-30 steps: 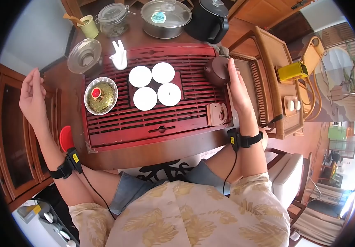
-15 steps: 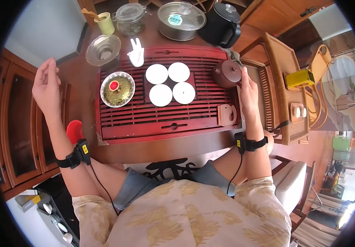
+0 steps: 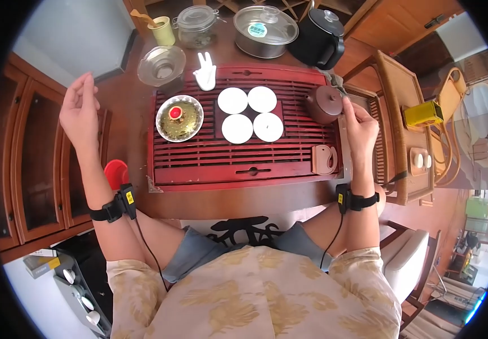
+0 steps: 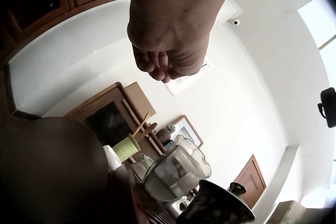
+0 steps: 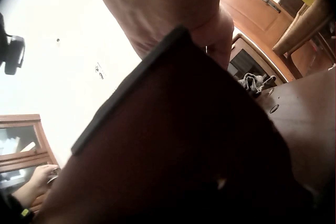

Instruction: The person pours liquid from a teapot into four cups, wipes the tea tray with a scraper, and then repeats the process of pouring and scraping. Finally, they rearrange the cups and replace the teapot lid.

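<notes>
Red slatted tray (image 3: 199, 175), glossy, wood-like. Smooth, shiny brown tabletop (image 3: 244, 206). Teapot (image 3: 325, 105), dark brown with a soft sheen. Four cups (image 3: 236, 128), smooth white. Clear glass jar (image 3: 197, 33). Pan (image 3: 264, 50) of shiny metal under a glass lid (image 3: 270, 18). Black kettle (image 3: 312, 42), smooth. Patterned cloth shirt (image 3: 244, 294).

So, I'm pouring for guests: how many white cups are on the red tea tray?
4, in a square: far left cup, far right cup, near left cup, near right cup.
</notes>
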Demonstrator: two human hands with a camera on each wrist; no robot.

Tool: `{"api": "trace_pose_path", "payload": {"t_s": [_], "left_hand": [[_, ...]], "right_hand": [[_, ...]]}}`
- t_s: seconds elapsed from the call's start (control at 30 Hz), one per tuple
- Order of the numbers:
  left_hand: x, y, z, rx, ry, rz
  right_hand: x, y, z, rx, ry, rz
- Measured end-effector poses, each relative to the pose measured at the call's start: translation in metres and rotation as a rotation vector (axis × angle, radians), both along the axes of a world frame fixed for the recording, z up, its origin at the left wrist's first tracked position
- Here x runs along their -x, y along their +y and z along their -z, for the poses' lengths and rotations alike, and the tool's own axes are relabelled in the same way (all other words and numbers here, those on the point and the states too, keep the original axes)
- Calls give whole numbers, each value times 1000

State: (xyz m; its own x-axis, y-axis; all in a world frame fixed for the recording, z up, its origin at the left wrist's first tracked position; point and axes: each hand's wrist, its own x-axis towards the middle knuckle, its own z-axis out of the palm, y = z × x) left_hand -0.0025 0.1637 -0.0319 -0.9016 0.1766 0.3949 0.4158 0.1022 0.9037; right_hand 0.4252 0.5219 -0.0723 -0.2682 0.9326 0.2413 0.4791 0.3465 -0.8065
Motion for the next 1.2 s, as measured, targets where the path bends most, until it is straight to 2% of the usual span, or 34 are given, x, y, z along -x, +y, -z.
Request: {"api": "trace_pose_path", "payload": {"t_s": [0.17, 0.3, 0.4, 0.5, 0.63, 0.93, 1.07, 1.2], "left_hand": [[12, -7, 8, -8, 2, 13], [14, -7, 10, -15, -6, 24], [12, -6, 7, -17, -6, 23], [12, -4, 8, -22, -3, 26], [5, -4, 5, -9, -4, 16], [7, -6, 4, -31, 2, 17], [0, -4, -1, -21, 3, 10], [0, -4, -1, -38, -24, 3]], "right_hand": [[-5, -4, -3, -160, 14, -107], [-31, -25, -17, -138, 10, -77], [-51, -63, -47, -117, -279, -221], [-60, -94, -46, -143, -432, -338], [-57, -112, -31, -152, -444, -328], [-42, -123, -40, 54, -297, -329], [-42, -113, -19, 225, -55, -279], [-18, -123, -35, 444, 80, -282]]}}
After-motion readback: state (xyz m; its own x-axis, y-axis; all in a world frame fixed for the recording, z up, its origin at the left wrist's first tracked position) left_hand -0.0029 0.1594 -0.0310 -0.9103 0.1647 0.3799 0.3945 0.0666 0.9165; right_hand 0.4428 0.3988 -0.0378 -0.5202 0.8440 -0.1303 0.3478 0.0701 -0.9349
